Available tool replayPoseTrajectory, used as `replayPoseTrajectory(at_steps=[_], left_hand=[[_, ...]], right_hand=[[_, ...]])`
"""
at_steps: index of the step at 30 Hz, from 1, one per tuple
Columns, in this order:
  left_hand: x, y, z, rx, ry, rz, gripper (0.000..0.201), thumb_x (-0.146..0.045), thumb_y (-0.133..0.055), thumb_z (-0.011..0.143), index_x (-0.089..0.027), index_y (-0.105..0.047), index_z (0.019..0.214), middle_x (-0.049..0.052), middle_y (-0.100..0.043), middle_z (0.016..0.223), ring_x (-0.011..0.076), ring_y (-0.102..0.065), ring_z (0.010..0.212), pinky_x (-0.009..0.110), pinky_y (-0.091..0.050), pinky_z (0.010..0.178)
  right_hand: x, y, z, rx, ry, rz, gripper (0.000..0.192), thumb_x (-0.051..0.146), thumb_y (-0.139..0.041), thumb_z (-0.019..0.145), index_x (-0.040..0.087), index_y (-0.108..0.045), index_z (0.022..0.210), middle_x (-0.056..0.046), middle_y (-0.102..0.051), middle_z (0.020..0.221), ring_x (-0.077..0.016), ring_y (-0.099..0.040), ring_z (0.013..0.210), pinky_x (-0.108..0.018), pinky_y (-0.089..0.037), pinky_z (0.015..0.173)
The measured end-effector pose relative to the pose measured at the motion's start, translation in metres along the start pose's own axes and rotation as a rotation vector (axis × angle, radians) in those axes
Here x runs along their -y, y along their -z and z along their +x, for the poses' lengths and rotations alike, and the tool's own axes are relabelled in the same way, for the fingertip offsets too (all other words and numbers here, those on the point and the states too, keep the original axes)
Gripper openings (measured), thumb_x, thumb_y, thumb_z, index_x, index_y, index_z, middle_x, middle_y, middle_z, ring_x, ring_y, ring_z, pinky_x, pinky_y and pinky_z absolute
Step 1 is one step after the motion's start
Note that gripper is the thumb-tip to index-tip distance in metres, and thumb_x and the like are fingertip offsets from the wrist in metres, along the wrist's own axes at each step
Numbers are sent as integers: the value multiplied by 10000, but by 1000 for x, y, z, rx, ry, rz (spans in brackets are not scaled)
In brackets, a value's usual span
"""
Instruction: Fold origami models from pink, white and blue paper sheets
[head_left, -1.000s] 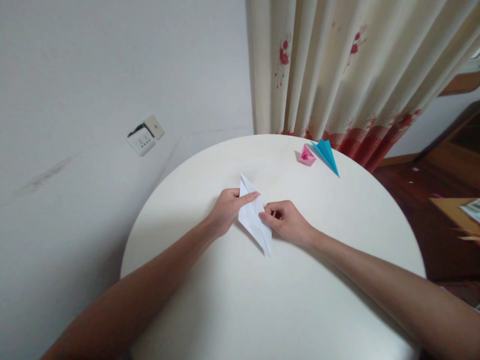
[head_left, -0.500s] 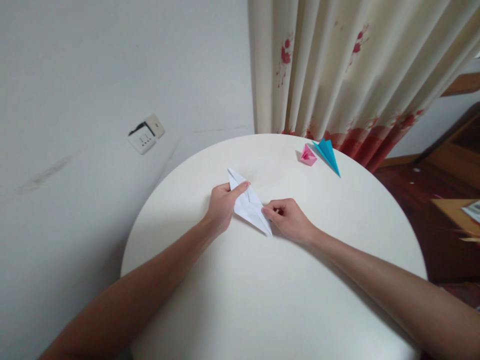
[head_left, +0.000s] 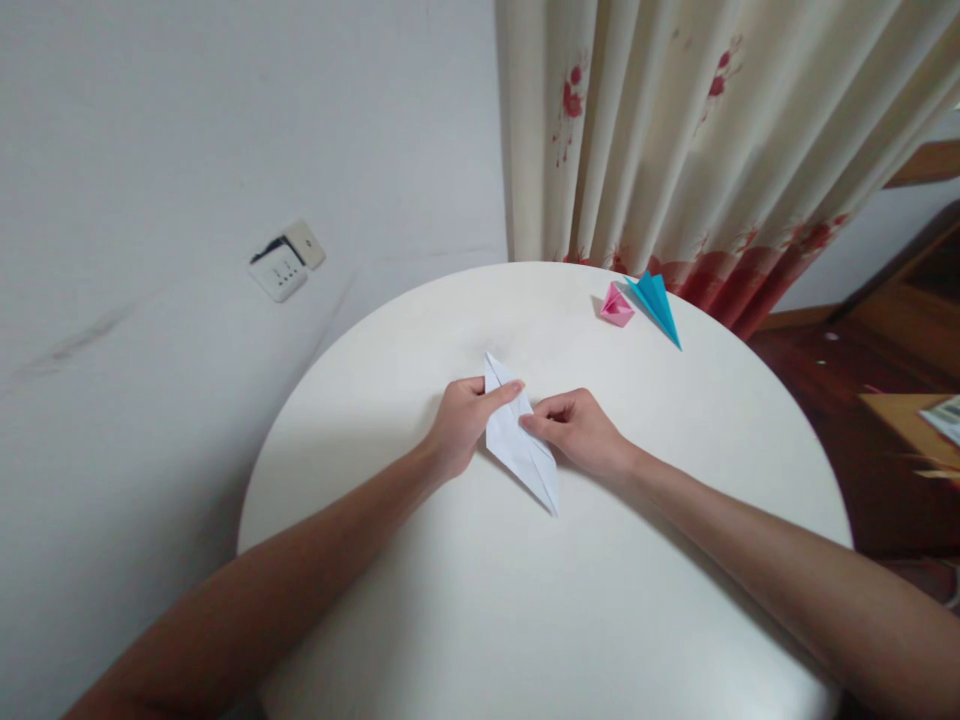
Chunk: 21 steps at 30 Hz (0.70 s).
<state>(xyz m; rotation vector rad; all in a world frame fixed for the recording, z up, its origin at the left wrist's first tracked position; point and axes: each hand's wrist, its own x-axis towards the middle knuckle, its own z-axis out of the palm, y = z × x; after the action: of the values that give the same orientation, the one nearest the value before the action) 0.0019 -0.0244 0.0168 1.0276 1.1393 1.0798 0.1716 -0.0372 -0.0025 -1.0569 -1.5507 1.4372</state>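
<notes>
A white sheet folded into a long pointed diamond [head_left: 523, 448] lies near the middle of the round white table [head_left: 480, 600]. My left hand [head_left: 465, 418] pinches its upper left part, forefinger stretched over the top. My right hand [head_left: 580, 430] grips its right edge with thumb and fingers, the two hands' fingertips nearly meeting. The lower tip of the paper points toward me and sticks out free below both hands.
A small pink folded paper figure [head_left: 616, 306] and a blue pointed paper fold [head_left: 658, 307] lie at the table's far right edge. A flowered curtain [head_left: 675, 150] hangs behind. A wall socket [head_left: 281, 262] sits on the wall at left. Wooden floor [head_left: 862, 400] and furniture are at right.
The white folded paper swung flatter half a second ago, then turned back steeper, its lower tip toward me again. Both hands kept hold and shifted slightly right.
</notes>
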Motion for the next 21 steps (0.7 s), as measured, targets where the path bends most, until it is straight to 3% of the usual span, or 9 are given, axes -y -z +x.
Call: replayPoseTrajectory(at_steps=[5, 11, 15, 21], left_hand=[[-3, 2, 2, 51, -45, -23, 322, -417, -784, 739, -116, -700, 815, 42, -657, 714, 128, -584, 612, 233, -433, 564], [-3, 1, -1, 284, -90, -32, 430, -407, -754, 785, -139, -686, 1115, 94, -714, 1003, 177, -649, 834, 276, -490, 754], [5, 2, 1, 248, -100, 27, 360, -398, -773, 756, -121, -726, 983, 102, -736, 959, 210, -672, 860, 325, -493, 821], [11, 3, 3, 129, -127, 108, 322, -401, -791, 724, -124, -743, 881, 87, -747, 893, 210, -678, 810, 303, -498, 745]], right_hand=[[5, -1, 0, -3, -29, 41, 346, 438, -697, 757, 121, -665, 623, 11, -528, 560, -92, -391, 526, -260, -276, 508], [8, 1, 5, -293, 28, 152, 325, 434, -720, 737, 120, -714, 653, -20, -607, 607, -118, -454, 583, -278, -354, 576], [9, 2, 6, -336, 57, 168, 331, 456, -720, 735, 133, -737, 665, -16, -607, 609, -119, -433, 595, -281, -355, 580], [14, 0, 4, -333, 51, 135, 327, 455, -745, 700, 146, -714, 598, -11, -580, 581, -114, -419, 578, -285, -349, 573]])
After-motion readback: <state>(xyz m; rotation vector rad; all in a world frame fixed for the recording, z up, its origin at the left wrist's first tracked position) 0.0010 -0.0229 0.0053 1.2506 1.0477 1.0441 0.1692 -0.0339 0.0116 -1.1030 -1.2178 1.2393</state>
